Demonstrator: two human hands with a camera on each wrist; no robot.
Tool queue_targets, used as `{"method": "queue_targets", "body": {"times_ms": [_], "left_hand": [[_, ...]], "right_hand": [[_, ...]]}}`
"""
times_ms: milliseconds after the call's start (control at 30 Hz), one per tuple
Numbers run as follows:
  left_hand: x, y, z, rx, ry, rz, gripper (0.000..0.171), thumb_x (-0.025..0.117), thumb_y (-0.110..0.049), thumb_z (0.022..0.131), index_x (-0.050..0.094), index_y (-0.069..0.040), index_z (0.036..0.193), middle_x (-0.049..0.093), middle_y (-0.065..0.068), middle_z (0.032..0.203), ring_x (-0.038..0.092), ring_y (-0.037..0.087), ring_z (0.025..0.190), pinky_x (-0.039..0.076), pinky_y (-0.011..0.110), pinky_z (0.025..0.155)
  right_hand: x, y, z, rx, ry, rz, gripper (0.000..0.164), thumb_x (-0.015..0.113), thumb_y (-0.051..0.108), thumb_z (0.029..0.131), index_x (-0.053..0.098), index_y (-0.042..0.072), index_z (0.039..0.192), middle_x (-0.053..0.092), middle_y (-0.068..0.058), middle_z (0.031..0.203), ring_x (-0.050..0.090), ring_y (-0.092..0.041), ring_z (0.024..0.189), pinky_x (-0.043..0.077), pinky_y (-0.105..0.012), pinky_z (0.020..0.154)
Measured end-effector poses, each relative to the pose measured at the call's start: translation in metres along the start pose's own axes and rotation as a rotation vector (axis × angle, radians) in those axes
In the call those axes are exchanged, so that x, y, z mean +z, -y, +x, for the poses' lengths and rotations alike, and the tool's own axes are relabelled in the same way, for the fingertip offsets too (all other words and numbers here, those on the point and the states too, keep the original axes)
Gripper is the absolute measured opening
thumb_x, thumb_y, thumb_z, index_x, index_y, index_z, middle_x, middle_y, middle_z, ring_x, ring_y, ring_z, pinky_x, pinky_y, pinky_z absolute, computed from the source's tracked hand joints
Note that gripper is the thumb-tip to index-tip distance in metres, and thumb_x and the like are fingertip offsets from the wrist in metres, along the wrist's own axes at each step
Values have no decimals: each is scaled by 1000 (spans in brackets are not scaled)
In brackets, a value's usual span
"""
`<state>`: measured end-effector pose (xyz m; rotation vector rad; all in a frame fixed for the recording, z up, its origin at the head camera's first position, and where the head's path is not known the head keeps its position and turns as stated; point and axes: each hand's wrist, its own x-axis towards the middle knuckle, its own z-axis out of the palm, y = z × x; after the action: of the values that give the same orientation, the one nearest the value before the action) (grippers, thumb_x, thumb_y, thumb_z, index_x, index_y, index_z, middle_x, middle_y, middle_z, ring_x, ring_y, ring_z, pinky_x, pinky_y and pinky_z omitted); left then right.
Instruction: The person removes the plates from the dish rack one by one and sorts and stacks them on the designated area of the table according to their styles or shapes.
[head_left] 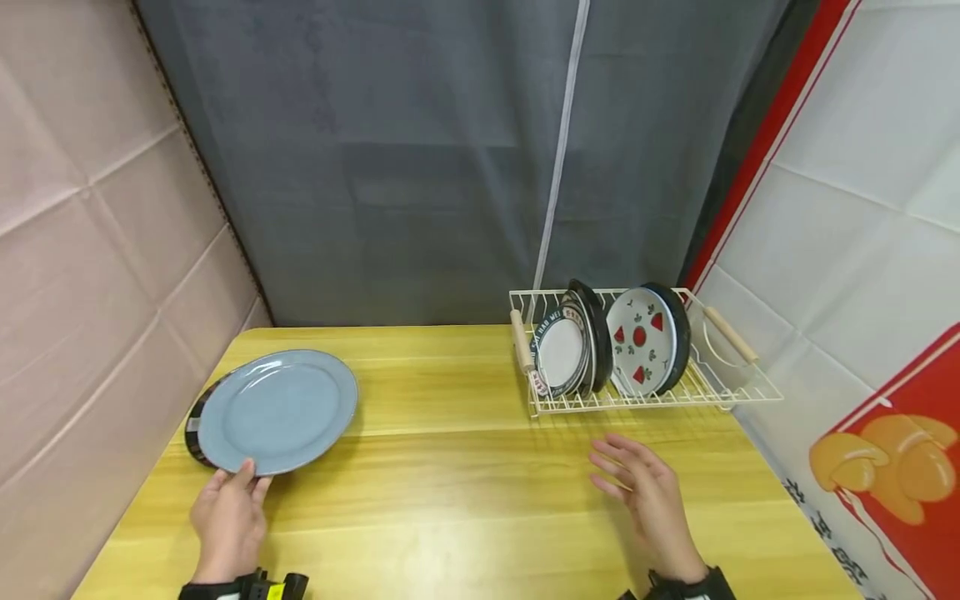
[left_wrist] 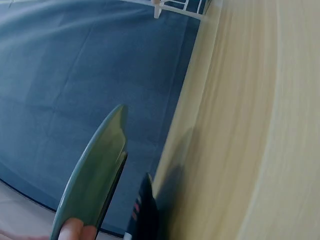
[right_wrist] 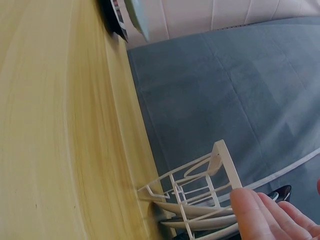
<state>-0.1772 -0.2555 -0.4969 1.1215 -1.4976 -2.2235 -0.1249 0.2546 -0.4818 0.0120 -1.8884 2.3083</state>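
We see the left hand (head_left: 228, 521) pinching the near rim of a glossy blue-grey round plate (head_left: 277, 412) with thumb and fingers, raised just above a black-rimmed dish (left_wrist: 146, 210) at the worktop's (head_left: 450, 508) left. Being round, it shows us no long axis. The cream wire rack (head_left: 637, 407) lies well to its right — nearer the right hand (head_left: 652, 500), loosely spread and holding 0 things.
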Motion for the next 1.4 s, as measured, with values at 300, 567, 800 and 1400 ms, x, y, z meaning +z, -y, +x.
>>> {"method": "queue_targets", "body": {"times_ms": [300,567,800,1400], "left_hand": [[-1,4,25,-51,-50,-82,72,49,-27,121,11,-21,181,41,-19,164,34,5,168,39,21,133],[3,3,31,-29,-75,-153,55,54,-21,119,35,-23,171,44,-20,157,40,4,164,41,25,134],[6,3,33,-10,-61,-142,53,51,-22,120,37,-17,171,42,-17,160,40,3,161,40,26,134],[1,-3,31,-36,-22,-160,69,36,-13,120,6,-18,182,33,-17,162,40,3,145,41,16,128]], "right_hand": [[-13,-2,-1,-59,11,46,42,43,6,122,80,26,123,87,9,123,84,-8,110,71,-28,89],[-19,-4,-1,-42,-17,41,41,43,7,122,80,26,123,86,11,122,84,-7,110,71,-27,88],[-19,-3,1,-23,-46,38,38,45,9,122,80,24,123,86,11,120,84,-6,109,71,-27,87],[-16,-6,3,55,-83,-11,36,46,14,123,78,31,119,86,15,117,83,-4,107,71,-27,87]]}}
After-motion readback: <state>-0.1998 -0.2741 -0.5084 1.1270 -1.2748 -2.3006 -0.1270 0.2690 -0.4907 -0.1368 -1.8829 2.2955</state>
